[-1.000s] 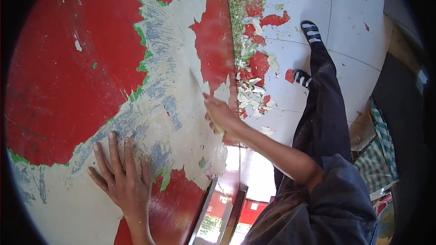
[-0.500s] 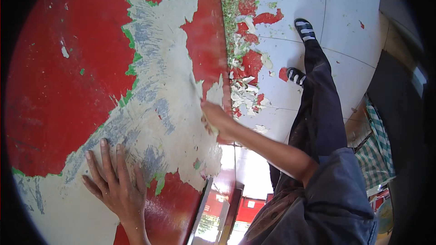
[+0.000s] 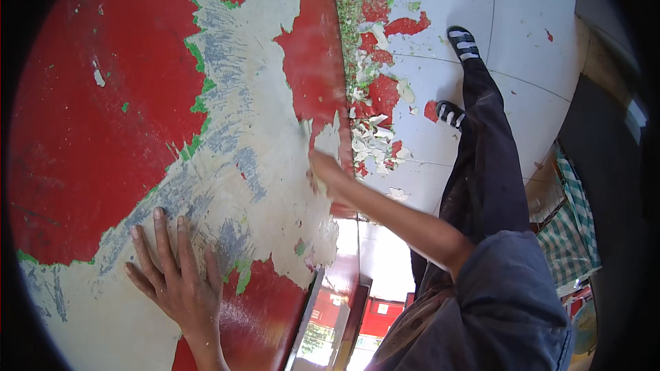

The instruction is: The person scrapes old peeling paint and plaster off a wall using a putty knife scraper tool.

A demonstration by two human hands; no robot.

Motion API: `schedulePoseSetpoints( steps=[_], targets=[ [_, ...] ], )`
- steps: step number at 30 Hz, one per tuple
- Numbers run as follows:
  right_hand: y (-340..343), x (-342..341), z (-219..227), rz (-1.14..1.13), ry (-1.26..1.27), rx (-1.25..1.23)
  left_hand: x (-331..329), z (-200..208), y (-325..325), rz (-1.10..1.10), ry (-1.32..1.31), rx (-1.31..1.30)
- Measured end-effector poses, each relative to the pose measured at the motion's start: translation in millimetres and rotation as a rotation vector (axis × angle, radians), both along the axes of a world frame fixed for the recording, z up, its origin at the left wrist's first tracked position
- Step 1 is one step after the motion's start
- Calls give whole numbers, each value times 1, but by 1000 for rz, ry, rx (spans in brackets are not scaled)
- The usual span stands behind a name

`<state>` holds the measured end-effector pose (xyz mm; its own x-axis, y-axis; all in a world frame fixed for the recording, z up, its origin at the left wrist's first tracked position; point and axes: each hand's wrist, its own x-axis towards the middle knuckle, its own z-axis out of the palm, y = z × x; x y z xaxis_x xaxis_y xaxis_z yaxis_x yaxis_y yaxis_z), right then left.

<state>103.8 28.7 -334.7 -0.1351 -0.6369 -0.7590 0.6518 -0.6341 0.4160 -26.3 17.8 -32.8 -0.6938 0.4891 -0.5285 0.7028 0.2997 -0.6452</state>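
Note:
A red-painted wall (image 3: 103,137) has a large pale stripped patch (image 3: 265,144) with grey scrape marks and a ragged green-edged border. My left hand (image 3: 180,288) lies flat on the pale surface, lower left, fingers spread and holding nothing. Near the wall's lower edge, my right hand (image 3: 328,170) is closed round the pale yellowish handle of a scraper. The thin scraper blade (image 3: 306,130), somewhat blurred, points up along the border between the stripped patch and a strip of red paint (image 3: 313,69). Most of the handle is hidden by my fingers.
Peeled paint flakes (image 3: 375,134), red, white and green, litter the pale tiled floor (image 3: 529,41) along the wall's foot. My legs and strapped sandals are at right. A green-checked cloth (image 3: 567,247) hangs at far right. Below my right hand is a bright opening beside a dark frame (image 3: 350,330).
My right hand has shifted slightly to the right with the scraper, near the same paint edge. My left hand stays flat in nearly the same place.

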Motion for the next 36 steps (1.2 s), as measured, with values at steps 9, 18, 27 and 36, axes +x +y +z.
schedulePoseSetpoints(
  steps=[9, 18, 27, 36],
  targets=[
    [-20, 23, 8, 11, -57, -31, 2, 3, 0, -5, 18, -26],
    [-32, 26, 31, -31, 13, 2, 1, 6, -6, -69, 47, -45],
    [-61, 32, -49, -74, 122, 218, -3, -8, -5, -143, 84, -65],
    [-47, 64, 8, -57, 190, 93, -3, 2, -21, -249, 111, -123]
  ],
)
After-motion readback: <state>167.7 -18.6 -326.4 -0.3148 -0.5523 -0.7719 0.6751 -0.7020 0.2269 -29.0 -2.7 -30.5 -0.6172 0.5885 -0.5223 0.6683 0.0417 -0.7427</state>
